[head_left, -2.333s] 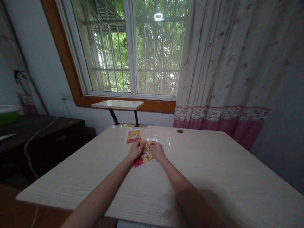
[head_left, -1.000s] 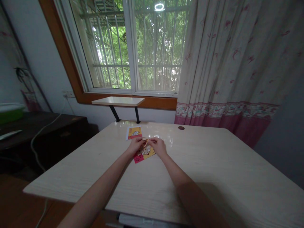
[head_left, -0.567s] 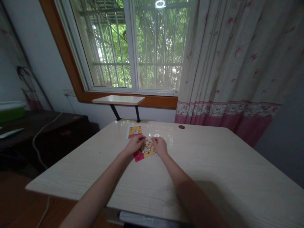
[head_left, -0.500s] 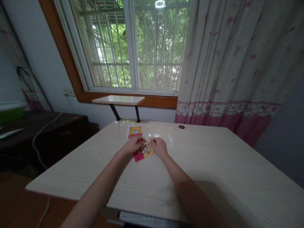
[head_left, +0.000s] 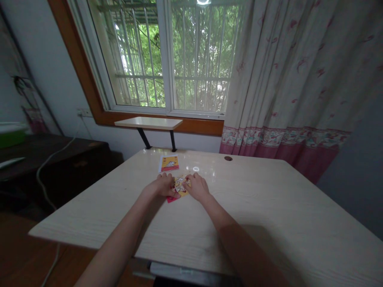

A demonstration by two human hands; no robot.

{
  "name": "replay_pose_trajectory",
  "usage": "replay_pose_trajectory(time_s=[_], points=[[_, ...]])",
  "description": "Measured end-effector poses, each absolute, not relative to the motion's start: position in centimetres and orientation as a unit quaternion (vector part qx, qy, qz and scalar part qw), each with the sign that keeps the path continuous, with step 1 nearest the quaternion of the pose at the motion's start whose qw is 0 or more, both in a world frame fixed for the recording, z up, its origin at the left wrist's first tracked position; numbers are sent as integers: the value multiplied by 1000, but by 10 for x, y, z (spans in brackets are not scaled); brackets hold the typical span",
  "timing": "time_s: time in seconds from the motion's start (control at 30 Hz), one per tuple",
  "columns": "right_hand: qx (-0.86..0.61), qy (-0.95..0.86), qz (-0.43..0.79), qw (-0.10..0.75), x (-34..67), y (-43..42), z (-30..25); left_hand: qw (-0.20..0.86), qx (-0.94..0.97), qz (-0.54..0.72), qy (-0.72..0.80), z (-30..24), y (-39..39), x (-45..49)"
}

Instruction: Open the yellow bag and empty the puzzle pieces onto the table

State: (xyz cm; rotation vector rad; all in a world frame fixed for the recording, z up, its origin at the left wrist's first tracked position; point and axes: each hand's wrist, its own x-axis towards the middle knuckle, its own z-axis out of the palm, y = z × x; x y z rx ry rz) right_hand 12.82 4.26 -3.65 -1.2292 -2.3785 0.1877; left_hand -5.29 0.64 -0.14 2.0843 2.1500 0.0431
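A yellow and red printed paper packet (head_left: 178,187) lies on the pale wooden table (head_left: 269,207). My left hand (head_left: 163,185) rests on the packet's left side, fingers curled over it. On the packet's right side my right hand (head_left: 197,186) presses down. Only a small strip of the packet shows between the two hands. A second, similar packet (head_left: 168,163) lies flat a little farther away, untouched.
A small shelf (head_left: 149,123) on black brackets sits under the barred window. A floral curtain (head_left: 293,79) hangs at the right. A dark cabinet (head_left: 44,159) with a white cable stands left of the table. A round hole (head_left: 228,158) marks the tabletop's far side.
Both hands have closed in and moved lower over the packet, covering more of it. The camera has tilted slightly.
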Motion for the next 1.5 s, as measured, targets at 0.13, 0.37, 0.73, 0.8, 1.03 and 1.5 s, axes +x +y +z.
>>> replay_pose_trajectory(time_s=[0.13, 0.37, 0.73, 0.8, 1.03, 1.5], points=[[-412, -867, 110, 259, 129, 44, -37, 60, 704, -1, 708, -3, 7, -54], [-431, -854, 130, 261, 127, 47, -38, 32, 706, 26, 708, -3, 9, -51], [-307, -918, 70, 241, 131, 40, -32, 56, 701, -20, 710, -5, 8, -68], [-283, -931, 83, 216, 131, 41, -33, 61, 700, -18, 711, -4, 9, -69], [-279, -936, 88, 194, 133, 42, -34, 141, 723, 34, 676, -1, 11, -81], [-284, -932, 76, 213, 129, 37, -37, 183, 687, 134, 690, -4, 18, -80]])
